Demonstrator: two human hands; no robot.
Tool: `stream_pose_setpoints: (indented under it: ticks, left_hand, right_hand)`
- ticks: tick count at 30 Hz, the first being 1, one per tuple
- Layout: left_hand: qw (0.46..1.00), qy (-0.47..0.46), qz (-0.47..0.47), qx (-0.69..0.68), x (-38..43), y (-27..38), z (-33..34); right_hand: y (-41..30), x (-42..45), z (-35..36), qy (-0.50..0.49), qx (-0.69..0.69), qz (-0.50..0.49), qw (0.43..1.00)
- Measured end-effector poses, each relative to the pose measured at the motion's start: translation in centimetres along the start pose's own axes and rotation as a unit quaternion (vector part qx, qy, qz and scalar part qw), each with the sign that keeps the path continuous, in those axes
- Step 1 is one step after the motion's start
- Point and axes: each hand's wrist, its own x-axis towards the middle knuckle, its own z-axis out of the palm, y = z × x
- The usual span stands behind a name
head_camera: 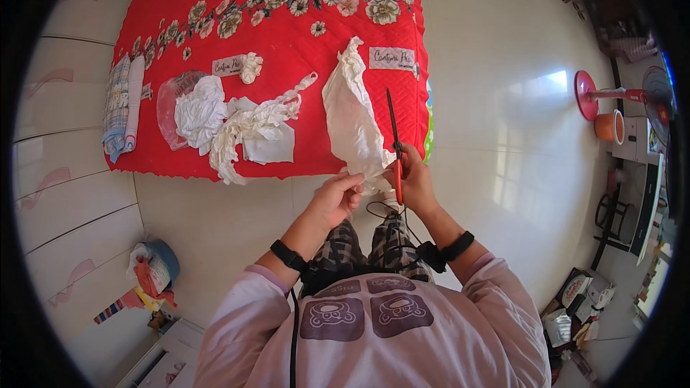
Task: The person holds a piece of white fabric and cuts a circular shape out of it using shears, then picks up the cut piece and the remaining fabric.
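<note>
My left hand (pixel 339 196) pinches the near edge of a crumpled white cloth (pixel 350 113), which stretches away over the red bedspread. Scissors (pixel 398 167) with red handles and dark blades are in my right hand (pixel 416 180), blades pointing away from me. The blades look shut. The right fingertips also meet the cloth's near right edge. Left of this cloth lie a wrinkled white bundle (pixel 202 113), twisted cream cloth strips (pixel 242 132) and a flat pale piece (pixel 272 144). A small crumpled white ball (pixel 251 68) rests farther back.
The red floral bedspread (pixel 291 59) ends just before my legs. A clear plastic bag (pixel 167 124) is partly under the white bundle. Folded fabric (pixel 123 108) lies at the left edge. A fan with a red base (pixel 585 95) stands at right, a blue bin (pixel 166 258) at lower left.
</note>
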Motion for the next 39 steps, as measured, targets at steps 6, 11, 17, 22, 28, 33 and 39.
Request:
stream_pose_setpoints:
  ticks: [6,11,17,22,28,33,39]
  left_hand:
    - [0.990,-0.006,0.098,0.104,0.2,-0.7,0.3]
    - [0.972,0.028,0.159,0.171,-0.3,-1.0,0.9]
    - [0.969,0.047,0.178,0.164,-0.7,-0.7,2.0]
    - [0.972,0.035,0.191,0.133,-0.8,-0.3,2.1]
    - [0.978,0.027,0.187,0.089,-1.0,0.1,2.6]
    - [0.972,0.032,0.203,0.117,-1.0,-0.1,2.4]
    - [0.966,0.050,0.213,0.138,-1.2,-0.1,2.8]
  right_hand:
    - [0.7,-0.7,-0.3,0.010,-0.029,-0.006,1.000]
    - [0.4,-0.8,-0.4,0.004,-0.019,0.013,1.000]
    - [0.6,-0.8,-0.5,0.000,-0.064,-0.006,0.998]
    - [-0.4,-1.4,-1.0,0.009,0.004,0.010,1.000]
    - [-2.7,-5.2,-4.4,-0.199,0.072,0.032,0.977]
    - [-5.3,-8.2,-5.3,-0.314,0.115,0.105,0.937]
    - [-4.4,-9.8,-5.5,-0.304,0.062,0.128,0.942]
